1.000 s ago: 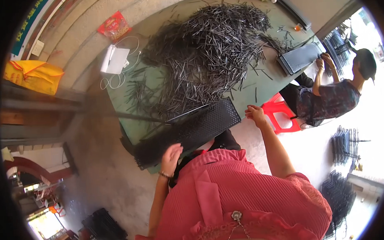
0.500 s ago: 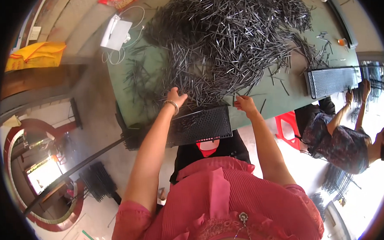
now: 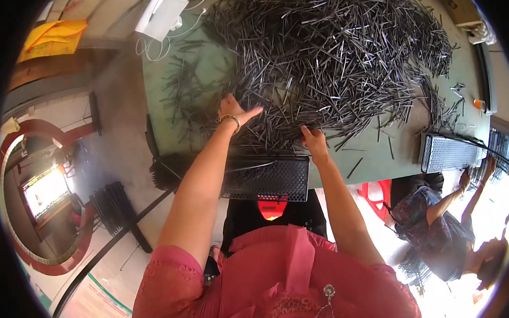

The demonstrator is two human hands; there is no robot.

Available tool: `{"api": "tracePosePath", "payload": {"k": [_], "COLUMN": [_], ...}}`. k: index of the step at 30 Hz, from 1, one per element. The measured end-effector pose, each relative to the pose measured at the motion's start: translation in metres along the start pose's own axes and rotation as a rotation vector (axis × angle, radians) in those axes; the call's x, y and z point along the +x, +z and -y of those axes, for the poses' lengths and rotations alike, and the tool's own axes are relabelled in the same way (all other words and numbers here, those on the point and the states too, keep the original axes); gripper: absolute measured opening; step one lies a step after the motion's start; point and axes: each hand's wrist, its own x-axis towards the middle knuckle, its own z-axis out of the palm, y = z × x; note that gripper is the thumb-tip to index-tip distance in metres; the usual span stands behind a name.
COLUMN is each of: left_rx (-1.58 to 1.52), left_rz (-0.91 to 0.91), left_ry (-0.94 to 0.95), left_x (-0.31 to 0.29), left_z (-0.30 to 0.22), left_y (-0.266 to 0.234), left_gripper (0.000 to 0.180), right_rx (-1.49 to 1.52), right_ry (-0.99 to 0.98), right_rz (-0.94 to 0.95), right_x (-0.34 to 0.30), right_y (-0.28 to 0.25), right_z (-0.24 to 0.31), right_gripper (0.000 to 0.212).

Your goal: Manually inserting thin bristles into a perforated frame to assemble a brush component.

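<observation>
A large heap of thin black plastic strips [image 3: 340,49] covers much of the green table [image 3: 355,161]. My left hand [image 3: 235,110], with a bracelet at the wrist, is over the heap's near left edge, its thumb spread wide from the fingers. At the near edge of the heap is my right hand [image 3: 314,141], its fingers mostly curled in. Whatever it pinches is too small to make out. Just in front of my body, a black perforated rack [image 3: 277,178] lies along the table's near edge, partly behind my left forearm.
At far left on the table lies a white box [image 3: 162,16] with cables. On the right a co-worker [image 3: 436,225] handles a second perforated rack [image 3: 450,153]. A red stool [image 3: 374,197] stands below the table. Bundled black rods [image 3: 117,214] are on the left floor.
The view has shifted. My left hand has moved farther over the strips with its thumb spread out. My right hand has come left, against the heap's near edge.
</observation>
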Motion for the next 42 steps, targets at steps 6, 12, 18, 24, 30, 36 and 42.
{"api": "tracePosePath", "payload": {"k": [6, 12, 18, 24, 30, 36, 42], "left_rx": [0.046, -0.148, -0.38, -0.369, -0.664, -0.589, -0.265], "left_rz": [-0.149, -0.15, -0.056, -0.471, -0.238, 0.328, 0.495], "left_ry": [-0.046, 0.02, 0.087, 0.667, 0.737, 0.515, 0.689], "left_x": [-0.003, 0.008, 0.012, -0.056, -0.216, -0.274, -0.212], "left_z": [-0.02, -0.055, -0.053, -0.04, 0.019, 0.142, 0.173], "left_y": [0.004, 0.023, 0.005, -0.002, -0.004, 0.086, 0.164], "left_gripper": [0.104, 0.092, 0.095, 0.057, 0.022, 0.021, 0.024], "right_rx": [0.058, -0.134, -0.339, -0.303, 0.213, 0.456, 0.445], "right_ry": [-0.041, -0.128, -0.384, -0.388, -0.271, -0.205, 0.008], "right_rz": [0.019, 0.042, 0.06, 0.055, 0.289, 0.117, -0.183], "right_x": [0.018, 0.048, 0.031, 0.028, -0.032, -0.108, -0.187], "right_y": [0.042, 0.077, 0.066, 0.035, -0.033, -0.062, -0.073], "right_z": [0.025, 0.037, 0.073, 0.055, 0.033, -0.033, -0.147], "right_gripper": [0.039, 0.047, 0.041, 0.036, 0.034, 0.038, 0.032]}}
